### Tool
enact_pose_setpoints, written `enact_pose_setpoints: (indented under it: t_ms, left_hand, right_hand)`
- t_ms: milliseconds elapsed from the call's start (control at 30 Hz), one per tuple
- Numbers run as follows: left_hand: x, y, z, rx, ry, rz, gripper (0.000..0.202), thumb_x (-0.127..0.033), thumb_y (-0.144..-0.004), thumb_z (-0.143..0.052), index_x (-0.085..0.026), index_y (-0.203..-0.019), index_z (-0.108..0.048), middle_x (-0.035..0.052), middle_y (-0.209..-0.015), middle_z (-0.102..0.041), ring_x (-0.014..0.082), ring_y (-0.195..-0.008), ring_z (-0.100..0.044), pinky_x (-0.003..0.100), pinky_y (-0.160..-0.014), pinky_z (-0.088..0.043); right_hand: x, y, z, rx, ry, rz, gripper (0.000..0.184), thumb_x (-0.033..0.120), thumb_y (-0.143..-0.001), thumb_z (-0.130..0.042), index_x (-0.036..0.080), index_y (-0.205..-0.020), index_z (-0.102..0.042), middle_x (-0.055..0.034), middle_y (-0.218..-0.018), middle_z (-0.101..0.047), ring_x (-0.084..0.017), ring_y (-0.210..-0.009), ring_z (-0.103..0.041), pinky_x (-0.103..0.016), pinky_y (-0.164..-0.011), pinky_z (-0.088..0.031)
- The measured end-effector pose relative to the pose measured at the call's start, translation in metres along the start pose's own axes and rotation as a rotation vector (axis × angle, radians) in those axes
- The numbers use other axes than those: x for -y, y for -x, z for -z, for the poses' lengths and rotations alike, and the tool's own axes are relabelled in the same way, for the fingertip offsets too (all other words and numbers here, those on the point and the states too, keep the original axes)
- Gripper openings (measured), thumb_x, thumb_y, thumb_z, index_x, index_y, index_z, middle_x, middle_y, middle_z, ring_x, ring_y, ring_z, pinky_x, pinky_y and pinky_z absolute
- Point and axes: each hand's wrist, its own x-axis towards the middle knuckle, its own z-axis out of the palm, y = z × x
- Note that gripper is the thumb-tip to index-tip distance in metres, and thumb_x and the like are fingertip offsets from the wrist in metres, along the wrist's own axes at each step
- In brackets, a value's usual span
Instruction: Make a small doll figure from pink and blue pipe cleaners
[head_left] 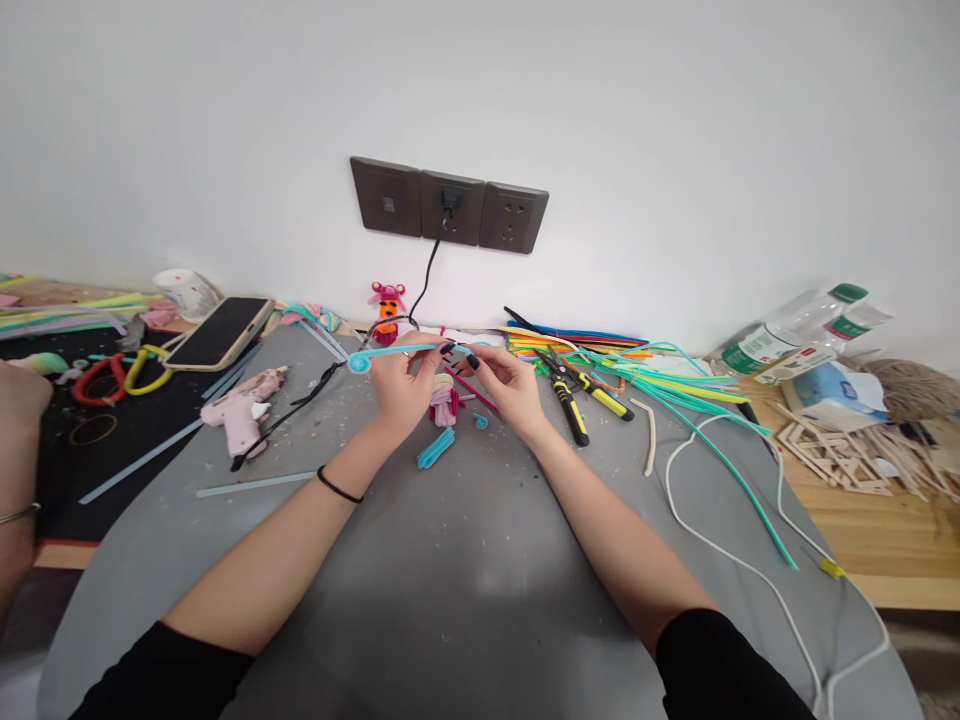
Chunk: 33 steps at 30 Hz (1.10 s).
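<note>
Both my hands are raised over the grey table (480,560), gripping one light blue pipe cleaner (390,351). Its left end is curled into a flat spiral. My left hand (409,385) pinches it between thumb and fingertips. My right hand (506,385) pinches it a little further right, where the fingers partly hide it. Just below them on the table are a bundle of folded blue pipe cleaner pieces (436,448), a small blue coil (481,422) and a pink and purple pipe cleaner piece (444,402), partly covered by my left hand.
A pink glue gun (241,412) with a black cord lies left, near a phone (220,333) and red-and-yellow-handled scissors (101,380). Yellow-black pliers (574,405) and green pipe cleaners (739,465) lie right. A white cable (724,545) trails rightward. Another person's arm (19,440) rests far left.
</note>
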Motion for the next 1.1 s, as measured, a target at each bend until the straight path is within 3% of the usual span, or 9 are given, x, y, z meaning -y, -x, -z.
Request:
enact_pose_setpoints:
  t_ms: [200,400,633,833,1100]
  left_hand:
    - [-0.0014,0.0016,0.0003,0.005,-0.004,-0.061,0.031,-0.045,-0.098,-0.058,-0.019,-0.087,-0.072,0.0067,-0.083,-0.074,0.0179,-0.074,-0.068,0.029,-0.069,-0.055]
    - [0.0013,0.0030,0.0005,0.040,0.000,-0.064,0.031,-0.046,-0.097,-0.059,-0.020,-0.088,-0.072,0.0077,-0.085,-0.074,0.0207,-0.078,-0.069,0.033,-0.075,-0.057]
    - [-0.0013,0.0037,0.0014,0.069,-0.053,-0.188,0.028,-0.042,-0.100,-0.055,-0.023,-0.088,-0.072,0.0070,-0.087,-0.076,0.0215,-0.087,-0.072,0.034,-0.082,-0.056]
    - [0.0043,0.0014,0.0028,0.026,-0.137,-0.240,0.029,-0.037,-0.103,-0.050,-0.020,-0.092,-0.071,0.0058,-0.087,-0.076,0.0187,-0.082,-0.072,0.031,-0.075,-0.058]
    - [0.0002,0.0003,0.0025,-0.005,-0.143,-0.338,0.025,-0.032,-0.103,-0.052,-0.020,-0.090,-0.070,0.0048,-0.085,-0.076,0.0170,-0.081,-0.073,0.028,-0.073,-0.059]
  right_hand:
    - [0.0005,-0.0007,-0.0003,-0.004,0.000,0.016,0.043,0.062,-0.084,-0.073,0.025,-0.105,-0.075,-0.0045,-0.097,-0.076,-0.020,-0.089,-0.073,-0.038,-0.088,-0.062]
    - [-0.0010,-0.0017,-0.0009,-0.016,-0.001,0.021,0.042,0.062,-0.083,-0.073,0.024,-0.102,-0.073,-0.0043,-0.095,-0.076,-0.019,-0.087,-0.072,-0.037,-0.087,-0.062]
    - [-0.0007,-0.0040,0.0021,0.005,-0.004,0.015,0.043,0.063,-0.085,-0.071,0.023,-0.101,-0.071,-0.0054,-0.093,-0.076,-0.020,-0.087,-0.073,-0.037,-0.087,-0.061]
    - [0.0024,-0.0047,0.0002,0.035,-0.155,-0.030,0.041,0.058,-0.082,-0.077,0.023,-0.105,-0.073,-0.0041,-0.091,-0.078,-0.019,-0.083,-0.074,-0.036,-0.086,-0.062]
    - [0.0038,-0.0042,0.0012,0.020,-0.132,-0.022,0.038,0.054,-0.081,-0.079,0.023,-0.102,-0.076,-0.0041,-0.091,-0.080,-0.019,-0.083,-0.075,-0.037,-0.087,-0.062]
